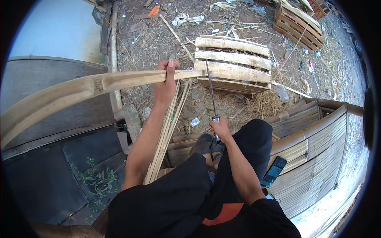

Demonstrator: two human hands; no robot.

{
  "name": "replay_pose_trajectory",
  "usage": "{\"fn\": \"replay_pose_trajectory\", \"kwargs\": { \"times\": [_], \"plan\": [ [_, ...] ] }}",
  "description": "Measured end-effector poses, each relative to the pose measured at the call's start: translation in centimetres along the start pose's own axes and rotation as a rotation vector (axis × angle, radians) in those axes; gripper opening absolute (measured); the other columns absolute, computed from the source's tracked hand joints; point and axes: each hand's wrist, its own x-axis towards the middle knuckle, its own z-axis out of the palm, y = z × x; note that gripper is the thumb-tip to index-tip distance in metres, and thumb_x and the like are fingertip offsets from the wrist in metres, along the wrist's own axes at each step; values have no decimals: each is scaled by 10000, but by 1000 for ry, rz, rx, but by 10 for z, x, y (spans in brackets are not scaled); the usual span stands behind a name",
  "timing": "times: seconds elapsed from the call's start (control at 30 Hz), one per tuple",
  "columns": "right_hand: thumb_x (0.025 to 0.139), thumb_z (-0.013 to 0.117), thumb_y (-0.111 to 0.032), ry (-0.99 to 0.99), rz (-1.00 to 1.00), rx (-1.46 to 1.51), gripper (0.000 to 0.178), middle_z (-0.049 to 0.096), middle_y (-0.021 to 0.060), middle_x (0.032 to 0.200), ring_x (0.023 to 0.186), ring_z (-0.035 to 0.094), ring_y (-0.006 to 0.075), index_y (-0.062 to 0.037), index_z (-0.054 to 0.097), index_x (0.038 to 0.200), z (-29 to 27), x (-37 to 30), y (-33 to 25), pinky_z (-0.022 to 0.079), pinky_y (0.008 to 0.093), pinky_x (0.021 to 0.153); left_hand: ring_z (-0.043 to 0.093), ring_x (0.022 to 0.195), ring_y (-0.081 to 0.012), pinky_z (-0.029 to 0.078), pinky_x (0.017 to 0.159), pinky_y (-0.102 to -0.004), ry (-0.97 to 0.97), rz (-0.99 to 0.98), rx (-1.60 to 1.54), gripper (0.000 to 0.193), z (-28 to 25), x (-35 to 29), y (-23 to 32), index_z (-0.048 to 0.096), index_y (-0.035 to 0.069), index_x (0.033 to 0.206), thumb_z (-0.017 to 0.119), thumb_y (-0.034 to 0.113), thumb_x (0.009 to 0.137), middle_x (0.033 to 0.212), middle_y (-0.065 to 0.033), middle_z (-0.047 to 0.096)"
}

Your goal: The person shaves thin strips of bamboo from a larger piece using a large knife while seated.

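My left hand is closed round a long split bamboo strip, its thumb stretched along it. The strip runs in from the left edge, and its right end lies on a slatted wooden crate. In my right hand is what looks like a hand saw, seen nearly edge-on, its teeth not visible. Its thin blade points away from me and crosses the strip near the right end, over the crate. Part of the silvery handle shows round my closed fingers.
Narrow bamboo strips lean beside my left leg. A bamboo bench bears a phone at my right. Another wooden crate stands at the far right. Litter and straw cover the ground. Dark panels stand at the left.
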Motion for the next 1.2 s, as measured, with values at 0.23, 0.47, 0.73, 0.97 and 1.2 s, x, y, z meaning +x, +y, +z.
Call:
{"fn": "replay_pose_trajectory", "kwargs": {
  "times": [0.23,0.47,0.73,0.97,1.2],
  "plan": [
    [750,674,-206,72,-179,-311,471,600,135,687,607,602,230,95,553,1092,8,15,-25,471,355,586,299,571,-118,298,580,-300,227,320,-624,344,-7,2,40,343,114,758,369,314,1038,615,4,307],
    [703,670,-295,-44,-268,-459,432,661,240,822,814,655,377,33,614,978,-6,68,-41,486,444,738,165,454,-100,192,487,-292,183,294,-517,469,-7,-10,32,233,132,628,329,342,1036,488,24,191],
    [713,654,-317,137,-287,-531,388,657,255,803,817,637,437,11,644,921,2,62,-70,502,482,764,116,409,-92,175,449,-290,211,313,-488,490,11,-38,35,212,150,586,312,325,1033,443,25,175],
    [717,657,-318,95,-191,-664,412,670,259,870,877,648,418,-13,675,993,14,68,-72,511,475,794,89,412,-96,146,442,-291,297,263,-501,500,4,-39,35,193,158,583,306,334,1037,443,29,156],
    [710,649,-305,142,-127,-667,394,665,277,890,894,648,418,4,687,951,-13,75,-39,513,478,804,83,426,-97,149,450,-292,373,209,-494,503,6,-40,37,178,159,583,320,325,1036,448,34,147]
  ]
}}
